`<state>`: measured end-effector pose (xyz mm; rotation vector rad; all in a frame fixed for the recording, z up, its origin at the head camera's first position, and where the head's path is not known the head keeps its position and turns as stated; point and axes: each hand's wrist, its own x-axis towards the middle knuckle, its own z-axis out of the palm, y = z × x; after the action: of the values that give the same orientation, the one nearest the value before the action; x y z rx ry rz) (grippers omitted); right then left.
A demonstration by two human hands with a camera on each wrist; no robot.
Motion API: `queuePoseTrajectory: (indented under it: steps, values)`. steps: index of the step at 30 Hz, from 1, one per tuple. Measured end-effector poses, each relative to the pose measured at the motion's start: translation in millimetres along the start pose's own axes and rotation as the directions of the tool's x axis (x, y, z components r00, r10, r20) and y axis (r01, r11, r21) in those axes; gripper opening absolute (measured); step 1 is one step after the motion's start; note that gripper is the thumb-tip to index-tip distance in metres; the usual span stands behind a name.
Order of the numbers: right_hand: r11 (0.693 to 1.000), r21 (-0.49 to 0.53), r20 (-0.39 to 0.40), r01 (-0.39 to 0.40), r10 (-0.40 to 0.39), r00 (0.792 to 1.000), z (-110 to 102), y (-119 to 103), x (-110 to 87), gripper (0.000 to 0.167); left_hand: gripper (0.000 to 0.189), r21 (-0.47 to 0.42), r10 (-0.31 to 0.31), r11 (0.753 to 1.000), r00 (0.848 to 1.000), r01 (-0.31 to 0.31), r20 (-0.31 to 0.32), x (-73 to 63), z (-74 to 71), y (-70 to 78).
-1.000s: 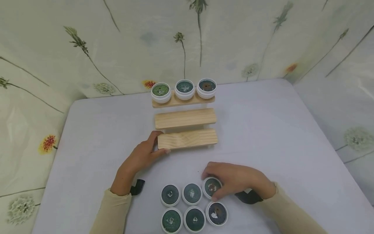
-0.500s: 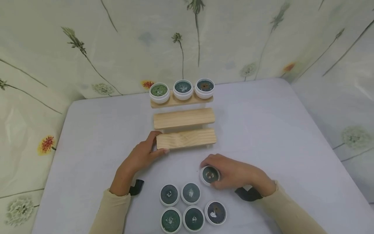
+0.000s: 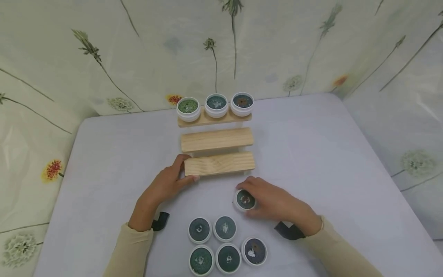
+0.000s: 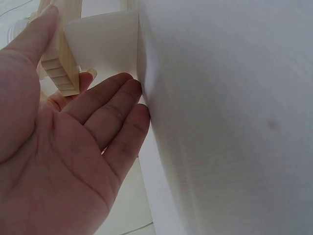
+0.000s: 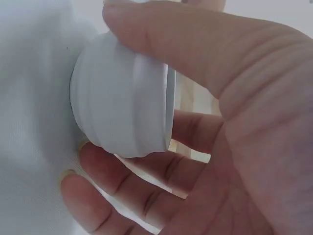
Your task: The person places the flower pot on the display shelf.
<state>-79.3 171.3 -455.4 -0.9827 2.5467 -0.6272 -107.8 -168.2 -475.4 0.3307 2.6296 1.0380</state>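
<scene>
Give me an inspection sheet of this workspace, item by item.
Surface: table under a pale cloth.
Job's things: held jar in the right hand; wooden rack of three steps, with three jars on its top step; five jars near the person.
Clutter: nothing seen.
Grippers: right hand grips the held jar; left hand touches the rack's lowest step with straight fingers.
Cables: nothing seen; black wrist straps only.
Surroundings: floral cloth backdrop.

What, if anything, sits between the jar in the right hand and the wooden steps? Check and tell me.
Nothing visible does. The right hand grips the small white jar just in front of the lowest step, with only bare tablecloth between them. The left hand rests against that step's left end, off to the side.
</scene>
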Motion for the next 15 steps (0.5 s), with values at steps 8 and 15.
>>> queuePoseTrajectory:
  steps: [8, 15]
  values:
    - [0.997, 0.066, -0.043, 0.031, -0.028, 0.999, -6, -8, 5.2, 0.067, 0.071, 0.006, -0.008, 1.000, 1.000, 0.008, 0.001, -0.8, -0.3, 0.5]
    - [0.979, 0.187, -0.115, 0.077, -0.056, 0.992, -22, -19, 21.5, 0.072, 0.071, -0.002, -0.003, 1.000, 1.000, 0.003, 0.003, -1.0, -1.0, 1.1]
